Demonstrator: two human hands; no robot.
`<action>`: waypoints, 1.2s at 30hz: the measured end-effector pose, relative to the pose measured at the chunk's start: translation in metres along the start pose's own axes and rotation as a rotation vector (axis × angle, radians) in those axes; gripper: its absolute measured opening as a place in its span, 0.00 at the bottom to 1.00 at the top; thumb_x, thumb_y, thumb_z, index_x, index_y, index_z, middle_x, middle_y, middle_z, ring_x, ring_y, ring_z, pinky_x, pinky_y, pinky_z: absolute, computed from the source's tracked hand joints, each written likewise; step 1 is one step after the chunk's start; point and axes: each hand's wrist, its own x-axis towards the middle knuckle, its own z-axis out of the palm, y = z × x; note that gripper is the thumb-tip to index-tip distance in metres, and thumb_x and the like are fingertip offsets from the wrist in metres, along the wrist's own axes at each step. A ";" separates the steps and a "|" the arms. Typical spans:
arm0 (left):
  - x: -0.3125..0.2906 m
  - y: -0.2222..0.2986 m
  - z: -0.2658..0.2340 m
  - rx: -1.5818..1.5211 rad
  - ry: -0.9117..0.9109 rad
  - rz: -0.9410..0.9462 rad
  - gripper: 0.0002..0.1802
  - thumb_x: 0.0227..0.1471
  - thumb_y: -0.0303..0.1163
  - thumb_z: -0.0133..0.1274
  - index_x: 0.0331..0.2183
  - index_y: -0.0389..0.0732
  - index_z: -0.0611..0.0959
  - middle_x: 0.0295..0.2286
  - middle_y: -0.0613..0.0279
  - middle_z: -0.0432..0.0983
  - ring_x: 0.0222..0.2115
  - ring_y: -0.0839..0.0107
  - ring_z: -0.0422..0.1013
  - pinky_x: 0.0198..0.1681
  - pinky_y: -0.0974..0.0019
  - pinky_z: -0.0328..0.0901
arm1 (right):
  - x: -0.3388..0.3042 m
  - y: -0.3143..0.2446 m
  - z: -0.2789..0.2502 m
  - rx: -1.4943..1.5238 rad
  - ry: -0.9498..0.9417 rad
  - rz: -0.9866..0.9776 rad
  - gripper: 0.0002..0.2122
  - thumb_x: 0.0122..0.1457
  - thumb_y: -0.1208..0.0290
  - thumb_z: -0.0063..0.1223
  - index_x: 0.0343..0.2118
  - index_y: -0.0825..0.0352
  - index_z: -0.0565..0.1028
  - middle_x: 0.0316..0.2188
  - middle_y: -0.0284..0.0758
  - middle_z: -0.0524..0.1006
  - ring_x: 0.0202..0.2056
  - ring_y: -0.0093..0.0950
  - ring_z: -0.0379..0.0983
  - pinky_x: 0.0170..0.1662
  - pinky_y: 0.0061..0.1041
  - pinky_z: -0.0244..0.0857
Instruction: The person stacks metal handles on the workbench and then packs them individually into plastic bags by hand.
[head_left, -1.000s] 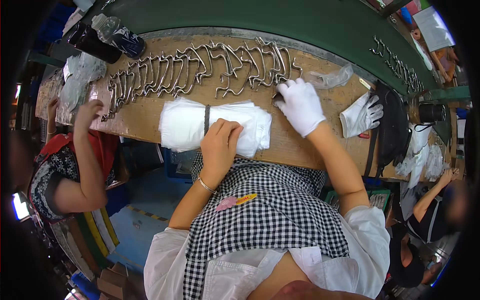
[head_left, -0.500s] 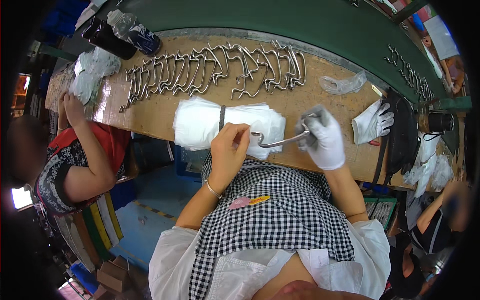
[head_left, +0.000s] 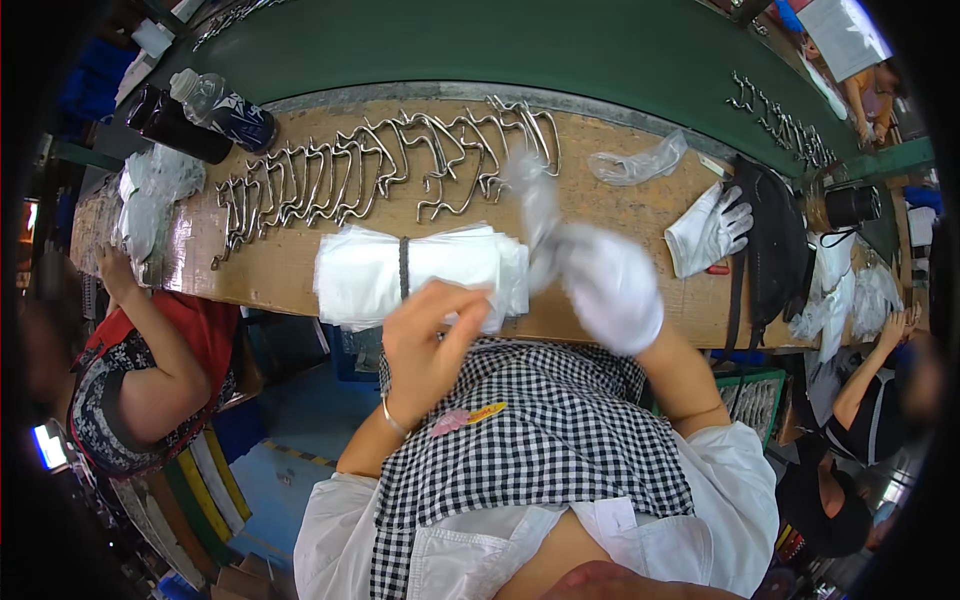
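Note:
My right hand (head_left: 608,290), in a white glove and smeared by motion, is closed on a bent metal rod (head_left: 538,205). The rod shows only as a blurred, shiny grey streak reaching up from the fingers. My bare left hand (head_left: 428,335), with a bracelet at the wrist, is over the near edge of a stack of clear plastic bags (head_left: 345,275). Its fingers are curled with thumb and forefinger close together; whatever lies between them cannot be made out. A dark band (head_left: 404,265) wraps the bag stack.
Several bent metal rods (head_left: 320,180) lie in a row along the table's back. A loose plastic bag (head_left: 640,162), a white glove (head_left: 708,232) and a black bag (head_left: 775,250) sit to the right. Bottles (head_left: 225,110) stand at far left. A green conveyor belt (head_left: 450,60) runs behind; co-workers sit on both sides.
My right hand has swung the rod from lying sideways near the left fingers to pointing up and away. My left hand has shifted slightly nearer to me. The whole view has shifted a little.

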 end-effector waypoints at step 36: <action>-0.023 -0.012 -0.006 -0.550 -0.041 -0.396 0.05 0.51 0.19 0.55 0.32 0.32 0.84 0.26 0.64 0.75 0.25 0.81 0.70 0.28 0.77 0.64 | -0.009 -0.030 0.049 0.681 0.086 0.402 0.11 0.56 0.72 0.55 0.39 0.66 0.68 0.39 0.43 0.76 0.36 0.34 0.76 0.35 0.27 0.73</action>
